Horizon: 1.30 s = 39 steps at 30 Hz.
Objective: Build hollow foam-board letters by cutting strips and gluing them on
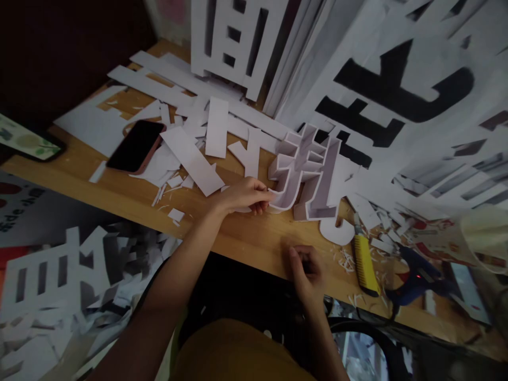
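Observation:
A hollow white character [291, 182] with thin upright walls, like foam board, stands on the wooden table with its open side up. My left hand [250, 196] is at its lower left corner, thumb and fingers pinching the end of a wall. My right hand [309, 270] hovers by the table's front edge, apart from the character. Its fingers are curled in, and nothing shows in them. A curved white piece [337, 232] lies just right of the character. Beyond it is a yellow utility knife [365, 259].
A blue glue gun [416, 278] with a red light lies at the right, near a paper cup [476, 238]. White strips [192, 159] and scraps surround a phone [137, 145] on the left. A large white cut-out character [238, 42] leans at the back.

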Each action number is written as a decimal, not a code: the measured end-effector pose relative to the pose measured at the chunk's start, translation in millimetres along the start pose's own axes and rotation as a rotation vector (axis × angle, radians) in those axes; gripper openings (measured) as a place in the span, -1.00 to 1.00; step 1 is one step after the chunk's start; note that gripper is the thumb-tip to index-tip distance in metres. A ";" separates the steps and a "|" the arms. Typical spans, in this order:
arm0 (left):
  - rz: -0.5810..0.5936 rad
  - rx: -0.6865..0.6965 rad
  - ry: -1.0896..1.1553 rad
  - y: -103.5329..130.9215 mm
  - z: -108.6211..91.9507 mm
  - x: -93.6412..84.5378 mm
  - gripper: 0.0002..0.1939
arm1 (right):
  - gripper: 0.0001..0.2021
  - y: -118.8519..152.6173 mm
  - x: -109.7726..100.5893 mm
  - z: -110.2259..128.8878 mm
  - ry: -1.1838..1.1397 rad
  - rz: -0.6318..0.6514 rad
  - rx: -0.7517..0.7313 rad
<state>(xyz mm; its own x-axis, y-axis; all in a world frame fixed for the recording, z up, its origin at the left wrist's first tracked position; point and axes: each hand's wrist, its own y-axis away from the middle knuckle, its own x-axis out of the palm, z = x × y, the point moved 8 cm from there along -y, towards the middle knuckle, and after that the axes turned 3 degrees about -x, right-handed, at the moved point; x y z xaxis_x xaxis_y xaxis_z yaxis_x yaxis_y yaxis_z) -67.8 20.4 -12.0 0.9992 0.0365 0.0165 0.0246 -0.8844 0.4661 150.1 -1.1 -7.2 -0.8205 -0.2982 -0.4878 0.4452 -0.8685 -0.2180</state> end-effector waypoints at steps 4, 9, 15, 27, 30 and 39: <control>0.035 -0.051 0.062 -2.2 5.1 0.4 -0.65 | -0.83 -0.8 1.2 3.3 0.003 0.001 -0.022; 0.058 -0.131 0.088 -5.5 11.2 -0.8 -0.64 | -0.85 -1.4 0.5 3.4 -0.007 -0.001 -0.018; 0.049 -0.144 0.063 -4.0 12.2 -2.0 -0.57 | -0.80 -0.1 0.1 1.0 -0.007 -0.006 -0.006; 0.023 -0.049 -0.118 2.4 16.9 -14.8 -0.41 | -0.71 1.4 -5.6 0.1 -0.022 -0.079 0.058; -0.048 -0.063 -0.239 5.5 15.0 -20.5 -0.36 | -0.69 1.1 -5.2 0.3 -0.006 -0.086 0.065; -0.073 -0.046 -0.237 4.8 16.5 -19.1 -0.37 | -0.90 -14.6 -7.1 34.9 0.225 -0.138 -0.231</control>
<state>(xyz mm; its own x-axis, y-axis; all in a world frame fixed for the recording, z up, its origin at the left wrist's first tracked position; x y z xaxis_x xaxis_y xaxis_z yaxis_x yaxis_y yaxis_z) -86.3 7.8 -24.7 0.9745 -0.0152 -0.2240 0.1010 -0.8612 0.4982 136.9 -0.1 28.9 -0.7905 -0.0666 -0.6088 0.4257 -0.7744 -0.4681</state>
